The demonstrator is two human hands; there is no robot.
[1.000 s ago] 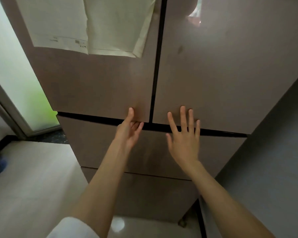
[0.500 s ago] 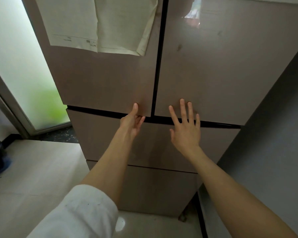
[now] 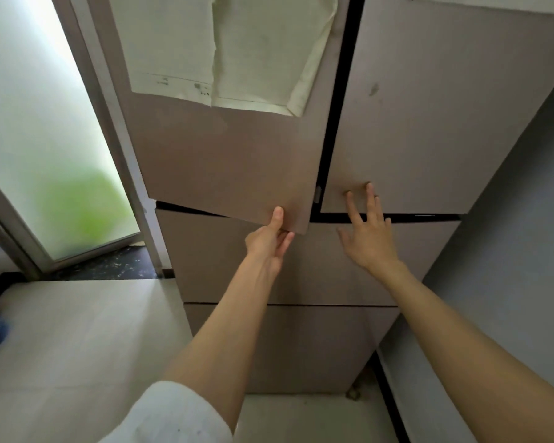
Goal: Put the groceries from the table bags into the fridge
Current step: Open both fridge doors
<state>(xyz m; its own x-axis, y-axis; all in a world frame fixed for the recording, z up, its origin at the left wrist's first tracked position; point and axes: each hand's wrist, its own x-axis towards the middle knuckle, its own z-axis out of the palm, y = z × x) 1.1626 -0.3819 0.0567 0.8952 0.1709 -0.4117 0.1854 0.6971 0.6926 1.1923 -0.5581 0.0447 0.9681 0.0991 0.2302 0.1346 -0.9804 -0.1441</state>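
Fridge (image 3: 301, 266) fills the view; two upper doors, two drawers below. No groceries or bags in view, so nothing is loaded at this point as far as can be seen.

Left hand (image 3: 269, 241) grips the bottom corner of the left door (image 3: 231, 161): thumb on the front face, fingers curled under the edge. That door stands ajar, its lower edge swung out over the top drawer (image 3: 301, 260). Right hand (image 3: 370, 233) is open, fingers spread and straight, tips touching the lower part of the right door (image 3: 445, 123), which looks closed.

Papers (image 3: 224, 49) hang on the left door, one corner curled loose.

Risks, judged:
- Grip is on a thin edge near the corner only. A stiff seal or a jerk could slip the fingers off and let the door fall back.
- Frosted glass door (image 3: 45, 139) and its frame sit just beside the hinge side; a wide swing may strike them.
- A fast swing could shake the loose papers off.
- Both hands are busy and empty; groceries need a trip back, so the door may stand open meanwhile.
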